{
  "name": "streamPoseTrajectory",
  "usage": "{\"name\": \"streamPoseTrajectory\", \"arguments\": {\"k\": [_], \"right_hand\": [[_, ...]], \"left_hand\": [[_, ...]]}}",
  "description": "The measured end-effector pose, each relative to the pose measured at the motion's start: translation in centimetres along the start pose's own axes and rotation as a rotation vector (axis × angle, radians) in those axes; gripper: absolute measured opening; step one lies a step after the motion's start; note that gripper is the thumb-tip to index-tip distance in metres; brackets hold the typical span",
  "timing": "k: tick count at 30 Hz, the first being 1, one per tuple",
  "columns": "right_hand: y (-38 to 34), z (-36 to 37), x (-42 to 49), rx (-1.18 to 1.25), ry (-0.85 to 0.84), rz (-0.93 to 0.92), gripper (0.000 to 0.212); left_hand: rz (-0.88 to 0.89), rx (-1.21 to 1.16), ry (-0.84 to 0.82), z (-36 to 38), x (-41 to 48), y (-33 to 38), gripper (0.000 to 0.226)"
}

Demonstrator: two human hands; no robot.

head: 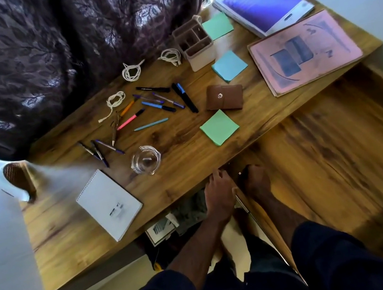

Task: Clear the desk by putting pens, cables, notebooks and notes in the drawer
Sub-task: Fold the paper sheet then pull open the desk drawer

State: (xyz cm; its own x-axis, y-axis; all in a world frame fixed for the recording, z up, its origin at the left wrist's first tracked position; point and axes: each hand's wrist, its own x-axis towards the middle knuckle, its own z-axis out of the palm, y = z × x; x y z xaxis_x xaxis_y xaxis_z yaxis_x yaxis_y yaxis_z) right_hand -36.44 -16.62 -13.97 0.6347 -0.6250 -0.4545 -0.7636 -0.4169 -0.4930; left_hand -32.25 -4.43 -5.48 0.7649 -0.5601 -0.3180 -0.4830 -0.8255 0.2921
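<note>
Bottom centre of the frame, both hands sit at the front edge of the wooden desk (180, 144), close together but not touching. The left hand (217, 191) has bent fingertips on the desk edge. The right hand (255, 180) is curled, knuckles up, just beside a thin wooden panel edge (254, 215) running down between the forearms. I can't tell whether either hand actually grips anything, and a tiny metal glint by the right fingers is too small to name. I can't make out the drawer itself.

All task items are on the desk top. The scattered pens (158, 106) are mid-frame, with three more pens (99, 148) to the lower left of them. Three coiled white cables lie along the back edge by the dark patterned curtain (54, 54): one cable (115, 102), a second cable (131, 71) and a third cable (171, 56). The white spiral notepad (110, 205) is at lower left, near the front edge. A green sticky-note pad (219, 127) is just above the hands, a blue sticky-note pad (229, 65) further back, and another green pad (217, 25) behind the beige pen organiser (194, 42). The pink notebook (304, 53) and purple notebook (265, 1) are at upper right.

I also see a brown wallet (224, 97) right of the pens and a clear glass dish (146, 160) near the front. A lower wooden surface (338, 144) fills the right side.
</note>
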Motion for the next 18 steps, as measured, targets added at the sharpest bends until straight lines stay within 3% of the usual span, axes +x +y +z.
{"name": "streamPoseTrajectory", "arguments": {"k": [7, 18], "right_hand": [[2.2, -0.4, -0.3, -0.02, 0.054, 0.056, 0.016], [5.2, -0.6, -0.9, -0.056, 0.076, -0.004, 0.016]], "left_hand": [[-0.013, 0.023, 0.026, 0.1, 0.0, 0.0, 0.048], [-0.013, 0.072, 0.034, 0.3, -0.6, 0.6, 0.056]]}}
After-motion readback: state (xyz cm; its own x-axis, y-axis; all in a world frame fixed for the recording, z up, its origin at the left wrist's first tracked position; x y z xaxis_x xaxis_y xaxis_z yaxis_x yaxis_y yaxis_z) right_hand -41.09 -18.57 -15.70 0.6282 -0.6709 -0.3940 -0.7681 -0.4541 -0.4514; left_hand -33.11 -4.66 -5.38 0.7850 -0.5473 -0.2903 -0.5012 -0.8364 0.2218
